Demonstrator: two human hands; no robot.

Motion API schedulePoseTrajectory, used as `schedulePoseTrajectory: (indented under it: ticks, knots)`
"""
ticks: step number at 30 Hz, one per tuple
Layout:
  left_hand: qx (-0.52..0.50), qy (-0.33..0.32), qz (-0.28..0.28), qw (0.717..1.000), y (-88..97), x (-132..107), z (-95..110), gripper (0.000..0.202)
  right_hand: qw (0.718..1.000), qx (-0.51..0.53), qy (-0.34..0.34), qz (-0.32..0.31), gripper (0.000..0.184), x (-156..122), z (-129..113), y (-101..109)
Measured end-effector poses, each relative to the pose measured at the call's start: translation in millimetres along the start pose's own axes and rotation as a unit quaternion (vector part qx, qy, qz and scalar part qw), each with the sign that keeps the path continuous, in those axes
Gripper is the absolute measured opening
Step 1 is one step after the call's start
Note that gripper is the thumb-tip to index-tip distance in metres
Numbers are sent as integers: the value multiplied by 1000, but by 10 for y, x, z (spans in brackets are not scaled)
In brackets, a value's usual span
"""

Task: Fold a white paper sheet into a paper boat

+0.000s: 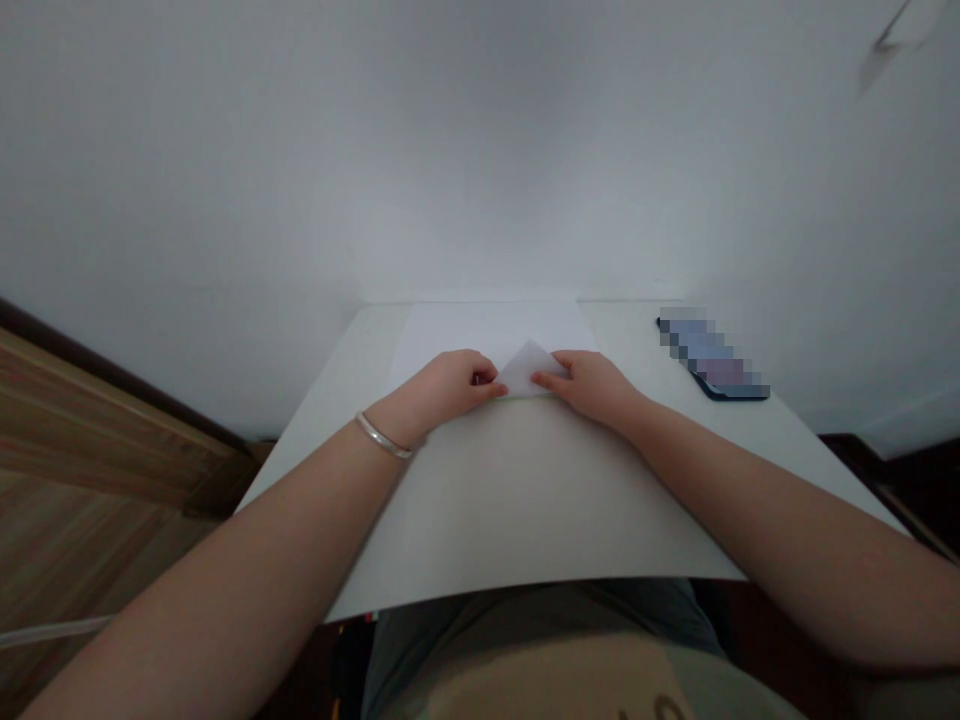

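Observation:
A small piece of folded paper [527, 368], pale and triangular with its point away from me, is between my two hands over the middle of the table. A thin greenish line shows along its near edge. My left hand [456, 385] has its fingers curled and its thumb at the paper's left corner. On the right side, my right hand [592, 385] pinches the paper, thumb on top and fingers partly hidden behind it. Beyond the hands lies a large white sheet [487, 328], flat against the wall side of the table.
The white table [510, 500] stands against a pale wall [480, 150]. A dark-edged phone [712, 362], its screen pixelated, lies at the right. A silver bangle [382, 437] is on my left wrist. Wooden furniture [97, 420] is at the left.

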State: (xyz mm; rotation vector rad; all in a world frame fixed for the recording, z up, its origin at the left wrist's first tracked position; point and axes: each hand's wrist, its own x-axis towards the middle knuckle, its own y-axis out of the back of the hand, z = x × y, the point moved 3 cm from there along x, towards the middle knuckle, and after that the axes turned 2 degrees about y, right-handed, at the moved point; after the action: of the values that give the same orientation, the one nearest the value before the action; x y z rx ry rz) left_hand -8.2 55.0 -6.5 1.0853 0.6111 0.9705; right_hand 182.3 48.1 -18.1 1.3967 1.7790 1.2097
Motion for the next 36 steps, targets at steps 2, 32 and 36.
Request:
schedulePoseTrajectory:
  ticks: [2,32,36]
  knots:
    - [0,6,-10,1000,12,-8,-16,29,1000,-13,5,3,33,5,8,-8]
    - [82,-42,-37,995,92,-69,-8,18,997,-75,19,22,30,0,24,-34]
    - [114,-41,-51,991,81,-73,21,20,997,-72,17,20,30,-3,12,-25]
